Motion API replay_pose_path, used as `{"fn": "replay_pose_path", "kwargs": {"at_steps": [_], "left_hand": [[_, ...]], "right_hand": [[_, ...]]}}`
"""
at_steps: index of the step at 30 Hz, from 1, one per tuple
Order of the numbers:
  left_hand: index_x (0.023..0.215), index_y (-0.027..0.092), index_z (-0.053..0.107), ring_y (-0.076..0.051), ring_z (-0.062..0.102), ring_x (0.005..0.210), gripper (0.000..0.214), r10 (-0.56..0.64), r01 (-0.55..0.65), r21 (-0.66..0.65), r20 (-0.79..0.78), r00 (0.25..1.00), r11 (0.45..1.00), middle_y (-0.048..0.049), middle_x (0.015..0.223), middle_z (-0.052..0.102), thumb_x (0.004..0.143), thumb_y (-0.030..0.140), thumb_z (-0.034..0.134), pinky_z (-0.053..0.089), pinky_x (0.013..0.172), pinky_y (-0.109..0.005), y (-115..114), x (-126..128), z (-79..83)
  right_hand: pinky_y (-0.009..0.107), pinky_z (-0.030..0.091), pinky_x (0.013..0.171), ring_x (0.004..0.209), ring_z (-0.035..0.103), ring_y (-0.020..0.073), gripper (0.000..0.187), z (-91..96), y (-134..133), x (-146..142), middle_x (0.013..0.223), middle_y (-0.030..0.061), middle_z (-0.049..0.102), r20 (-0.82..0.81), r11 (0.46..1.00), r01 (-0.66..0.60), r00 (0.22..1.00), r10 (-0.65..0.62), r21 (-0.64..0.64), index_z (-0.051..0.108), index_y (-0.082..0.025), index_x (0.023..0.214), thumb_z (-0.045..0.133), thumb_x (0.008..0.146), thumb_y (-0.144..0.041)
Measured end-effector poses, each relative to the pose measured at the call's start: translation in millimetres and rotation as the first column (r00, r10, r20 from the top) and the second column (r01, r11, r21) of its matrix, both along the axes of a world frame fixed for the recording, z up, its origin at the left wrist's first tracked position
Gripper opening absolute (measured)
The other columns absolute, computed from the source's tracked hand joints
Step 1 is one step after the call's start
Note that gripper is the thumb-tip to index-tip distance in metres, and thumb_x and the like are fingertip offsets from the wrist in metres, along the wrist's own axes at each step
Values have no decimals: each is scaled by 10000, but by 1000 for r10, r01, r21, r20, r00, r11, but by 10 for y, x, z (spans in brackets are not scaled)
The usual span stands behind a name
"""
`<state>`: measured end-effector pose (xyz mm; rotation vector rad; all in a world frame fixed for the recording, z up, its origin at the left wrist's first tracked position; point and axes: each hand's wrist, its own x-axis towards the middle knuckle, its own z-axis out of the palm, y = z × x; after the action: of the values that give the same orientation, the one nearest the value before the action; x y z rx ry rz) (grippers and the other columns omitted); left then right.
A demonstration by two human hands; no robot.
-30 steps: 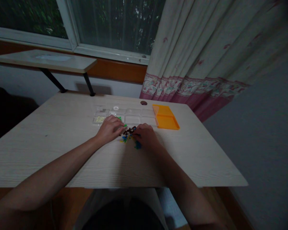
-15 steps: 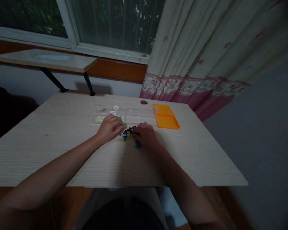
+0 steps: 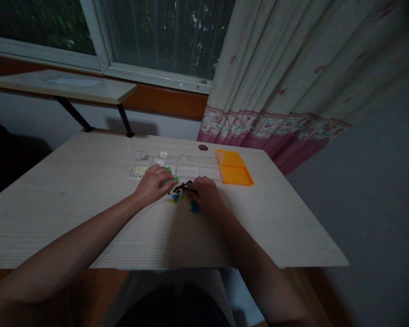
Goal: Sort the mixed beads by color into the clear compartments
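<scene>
A small heap of coloured beads (image 3: pixel 181 191), brown, blue, yellow and green, lies on the pale wooden table (image 3: pixel 88 204). My left hand (image 3: pixel 154 183) rests knuckles-up just left of the heap, fingers curled onto the table near some green beads. My right hand (image 3: pixel 205 194) sits at the heap's right side, fingers bent down into the beads; what they pinch is hidden. Behind both hands lies a clear compartment box (image 3: pixel 187 165), with pale bits in its left cell.
An orange lid (image 3: pixel 233 167) lies right of the clear box. A small round hole cover (image 3: pixel 202 147) sits behind it. A folding shelf (image 3: pixel 64 85) juts out under the window at the back left. A curtain (image 3: pixel 293 81) hangs at the right.
Both hands stay at the bead heap with only slight finger shifts. The view has drifted a little.
</scene>
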<state>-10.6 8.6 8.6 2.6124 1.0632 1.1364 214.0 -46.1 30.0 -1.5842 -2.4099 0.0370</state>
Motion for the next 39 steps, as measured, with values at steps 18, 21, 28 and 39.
{"fn": "replay_pose_path", "kwargs": {"at_steps": [18,21,28,39], "left_hand": [[878,207,715,-217,581,917,234,26,-24,-42,46,999,999,-66,892,688,886,404,588,462,847,-387,-8,-27,52],[882,206,714,-219,571,928,232,68,-66,-37,35,997,997,-61,895,688,886,402,590,449,871,-394,12,-32,27],[873,209,723,-259,506,1027,202,336,-335,-24,75,939,942,-67,969,644,862,383,619,377,963,-455,114,-128,-16],[997,218,723,-264,490,1039,207,350,-349,-28,73,934,937,-80,1005,610,876,307,581,381,957,-458,197,-204,-81]], "right_hand": [[301,383,841,952,543,192,135,-9,5,-9,957,57,668,11,1000,2,1000,-2,0,734,-230,965,638,872,-248],[299,379,848,957,538,187,145,1,3,-24,960,58,664,24,1000,13,1000,-12,-19,732,-230,968,610,892,-245],[293,391,832,934,545,185,120,-26,19,-15,958,55,667,-56,1000,22,998,-22,0,739,-204,912,626,870,-210],[323,430,866,915,582,189,111,-122,75,3,927,64,692,-277,997,69,959,-59,24,758,-208,882,655,842,-198]]}}
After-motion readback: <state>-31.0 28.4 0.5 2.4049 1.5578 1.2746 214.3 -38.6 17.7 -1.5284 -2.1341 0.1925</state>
